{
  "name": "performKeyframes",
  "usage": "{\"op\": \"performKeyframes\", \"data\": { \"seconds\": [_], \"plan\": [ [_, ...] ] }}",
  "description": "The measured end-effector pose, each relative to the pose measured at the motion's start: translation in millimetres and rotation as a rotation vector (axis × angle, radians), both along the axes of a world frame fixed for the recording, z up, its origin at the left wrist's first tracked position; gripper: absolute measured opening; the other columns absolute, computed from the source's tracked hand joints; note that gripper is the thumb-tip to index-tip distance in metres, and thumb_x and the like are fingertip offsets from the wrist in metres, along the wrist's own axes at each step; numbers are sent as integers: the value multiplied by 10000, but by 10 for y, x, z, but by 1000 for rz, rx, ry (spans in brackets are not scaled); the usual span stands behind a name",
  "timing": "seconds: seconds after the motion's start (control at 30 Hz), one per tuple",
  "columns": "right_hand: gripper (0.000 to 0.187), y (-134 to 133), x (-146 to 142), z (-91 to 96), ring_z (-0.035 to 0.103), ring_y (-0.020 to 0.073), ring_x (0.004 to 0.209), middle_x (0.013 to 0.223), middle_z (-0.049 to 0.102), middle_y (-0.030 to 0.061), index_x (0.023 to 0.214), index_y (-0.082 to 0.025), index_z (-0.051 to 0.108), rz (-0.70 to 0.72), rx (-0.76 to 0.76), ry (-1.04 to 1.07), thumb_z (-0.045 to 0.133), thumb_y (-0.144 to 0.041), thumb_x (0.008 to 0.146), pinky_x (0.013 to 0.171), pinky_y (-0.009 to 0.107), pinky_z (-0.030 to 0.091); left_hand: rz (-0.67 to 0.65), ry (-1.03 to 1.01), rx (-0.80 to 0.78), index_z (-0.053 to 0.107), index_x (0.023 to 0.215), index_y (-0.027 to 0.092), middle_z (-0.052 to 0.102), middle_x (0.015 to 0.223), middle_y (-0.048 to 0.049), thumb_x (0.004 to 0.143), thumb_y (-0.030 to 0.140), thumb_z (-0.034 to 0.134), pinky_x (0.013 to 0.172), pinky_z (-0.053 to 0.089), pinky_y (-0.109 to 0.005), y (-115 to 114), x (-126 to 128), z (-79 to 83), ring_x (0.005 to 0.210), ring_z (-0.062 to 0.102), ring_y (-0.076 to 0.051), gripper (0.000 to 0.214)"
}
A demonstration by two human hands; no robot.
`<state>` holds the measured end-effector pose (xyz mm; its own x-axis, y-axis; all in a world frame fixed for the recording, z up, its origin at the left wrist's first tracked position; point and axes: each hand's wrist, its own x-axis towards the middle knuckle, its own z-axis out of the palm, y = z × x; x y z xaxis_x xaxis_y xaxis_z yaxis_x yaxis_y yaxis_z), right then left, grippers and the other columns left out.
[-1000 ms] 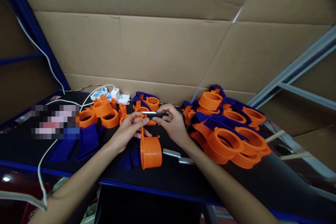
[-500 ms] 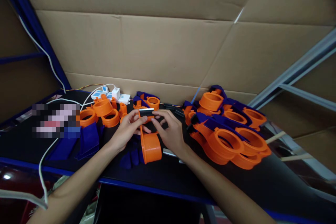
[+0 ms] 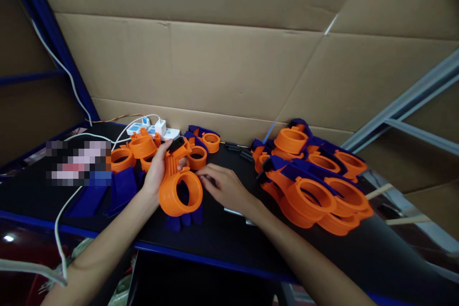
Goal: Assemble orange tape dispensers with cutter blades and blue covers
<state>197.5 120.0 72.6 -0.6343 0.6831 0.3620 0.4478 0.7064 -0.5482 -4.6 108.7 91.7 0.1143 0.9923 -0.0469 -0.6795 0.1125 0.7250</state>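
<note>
My left hand (image 3: 155, 177) is wrapped around the handle of an orange plastic tape dispenser (image 3: 165, 196), tilted so its round ring faces me. A black strip (image 3: 175, 144) sits at its upper end, beside my left thumb. Just right of the ring is my right hand (image 3: 227, 186), its fingers loosely bent and apart with nothing visible between them. Whether its fingertips touch the ring's edge I cannot tell. Small dark-blue pieces (image 3: 185, 220) lie on the table under the dispenser. Silvery metal strips (image 3: 234, 211) are partly hidden below my right wrist.
Stacked orange-and-blue tape dispensers (image 3: 315, 196) fill the right side. More orange bodies (image 3: 142, 145) stand at the left, near flat blue plates (image 3: 122, 191) and a white power strip (image 3: 170, 133) with cables. Black strips (image 3: 245, 154) lie farther back. A cardboard wall (image 3: 229, 67) closes off the rear.
The left hand has turned the tape dispenser and moved it left, so its ring opening now faces me. My right hand has left the black strip and dropped lower, beside the ring.
</note>
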Motion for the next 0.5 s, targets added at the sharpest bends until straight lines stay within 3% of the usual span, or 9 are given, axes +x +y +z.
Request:
{"op": "performKeyframes", "data": {
  "seconds": [0.2, 0.5],
  "plan": [
    [190, -74, -103, -70, 622, 203, 1093, 1183, 640, 74, 1145, -227, 673, 59, 136, -305, 555, -275, 1003, 855, 297, 514, -5, -161, -16, 587, 853, 196, 588, 585, 22, 913, 453, 590, 437, 447, -194, -4, -38, 1, 413, 490, -88, 264],
    [237, 28, -82, -140, 588, 232, 1208, 1182, 684, 80, 1201, -237, 667, 109, 108, -309, 621, -247, 969, 952, 335, 514, -21, -145, -25, 608, 844, 171, 615, 586, -4, 961, 431, 556, 455, 478, -201, -43, 13, 33, 436, 542, -106, 290]
  ]
}}
